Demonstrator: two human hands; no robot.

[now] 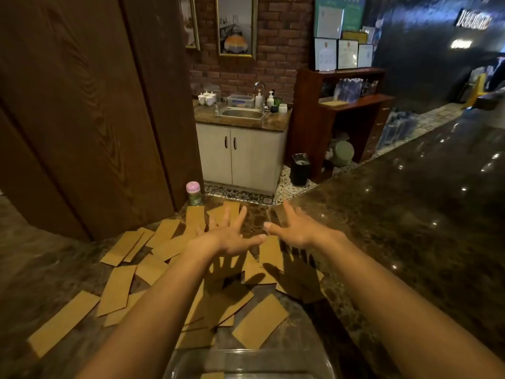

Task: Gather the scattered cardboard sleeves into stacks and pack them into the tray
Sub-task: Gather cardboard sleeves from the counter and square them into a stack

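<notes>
Jar (193,193) stands beyond sleeves (117,289), beside wooden panel (82,119).

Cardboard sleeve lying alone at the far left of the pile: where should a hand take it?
Probably across its narrow width near the middle, left hand coming down from above. The sleeve lies flat on the countertop, nothing overlapping it, so both long edges look free to pinch.

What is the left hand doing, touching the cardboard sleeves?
Apart. In the head view the left hand hovers spread above the cardboard sleeves, its shadow cast well clear of it.
</notes>
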